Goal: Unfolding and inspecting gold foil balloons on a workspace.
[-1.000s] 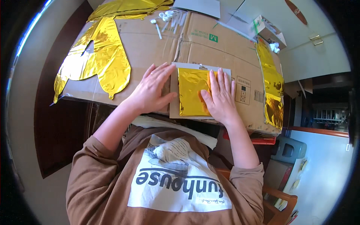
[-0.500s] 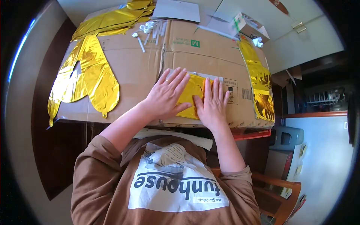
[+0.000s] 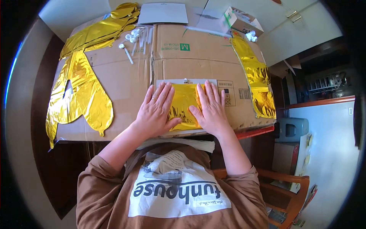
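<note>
Both of my hands lie palm down with fingers stretched out on a folded piece of shiny gold foil balloon (image 3: 185, 100). My left hand (image 3: 155, 110) covers its left edge, with the thumb pointing inward. Over its right edge rests my right hand (image 3: 212, 112), where a bit of orange shows beside the fingers. Under the foil is a flat white card (image 3: 177, 81), its top strip showing beyond the fingertips. All of this sits on a flat cardboard sheet (image 3: 127, 86) near its front edge.
Flat gold foil balloons lie at the left (image 3: 93, 97), in a pile (image 3: 89, 38) at the back left and along the right (image 3: 253, 74). White sticks and cups (image 3: 133, 35) lie near a stack of white cards (image 3: 162, 14). An open small box (image 3: 241, 21) stands back right.
My left hand has moved left and come down from over the foil's middle to its left edge, baring more gold. My right hand stays on the right edge. The view has shifted slightly.
</note>
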